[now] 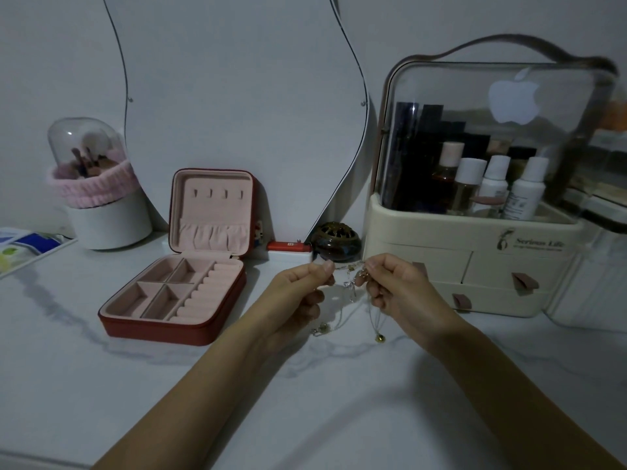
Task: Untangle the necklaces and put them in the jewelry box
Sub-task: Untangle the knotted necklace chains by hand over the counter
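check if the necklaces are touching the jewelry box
Apart. The head view shows the necklaces held up between both hands, with bare table between them and the jewelry box.

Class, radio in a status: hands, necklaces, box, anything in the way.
Left hand and right hand both pinching the necklaces, held above the table. Chains tangled, pendants dangling. Box open, compartments bare. Nothing in the way.

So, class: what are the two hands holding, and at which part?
Both the left hand and right hand pinch the tangled necklaces at the top of the knot, chains and pendants dangling below, above the table.
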